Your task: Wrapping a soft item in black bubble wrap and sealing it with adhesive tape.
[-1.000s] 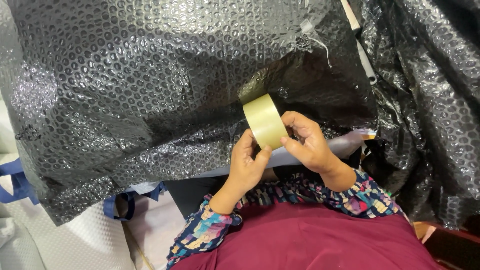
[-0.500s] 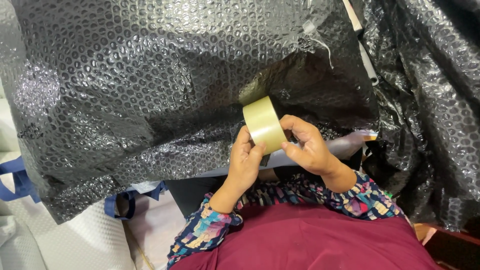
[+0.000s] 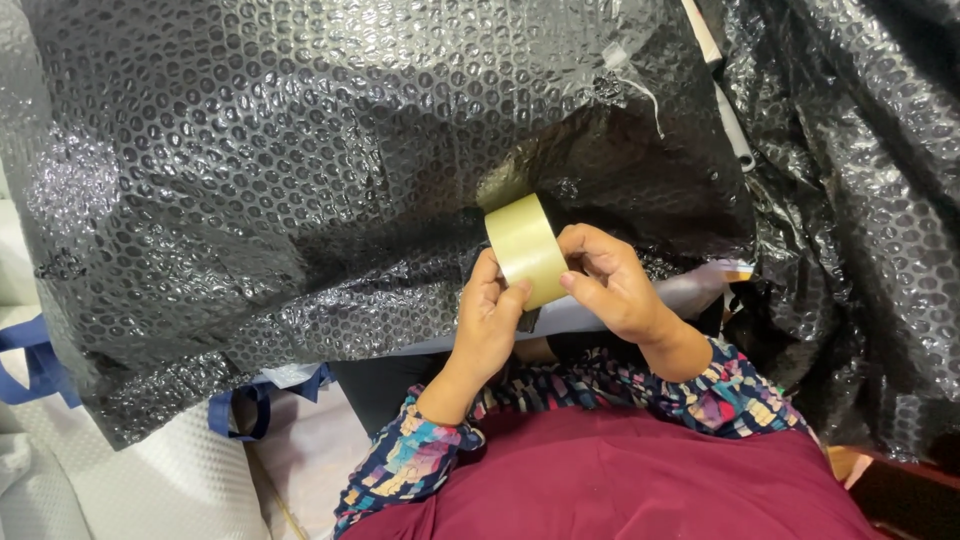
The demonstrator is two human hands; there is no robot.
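We held the roll of tape between our hands, the left hand on its left and below, the right hand on its right. Behind the roll lay the bubble-wrapped bundle, spreading to the left. A second mass of bubble wrap stood to the right. Blue straps lay at lower left beneath the bundle's edge.

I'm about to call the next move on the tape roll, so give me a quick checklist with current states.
1. Tape roll held in both hands: ok.
2. Left hand under the roll, thumb on its face: ok.
3. Right hand fingers on the roll's edge: ok.
4. Loose tape end found: cannot tell.
5. Black bubble wrap lies right behind the roll: ok.
6. Wrap's edge lying flat: not ok, it is creased.
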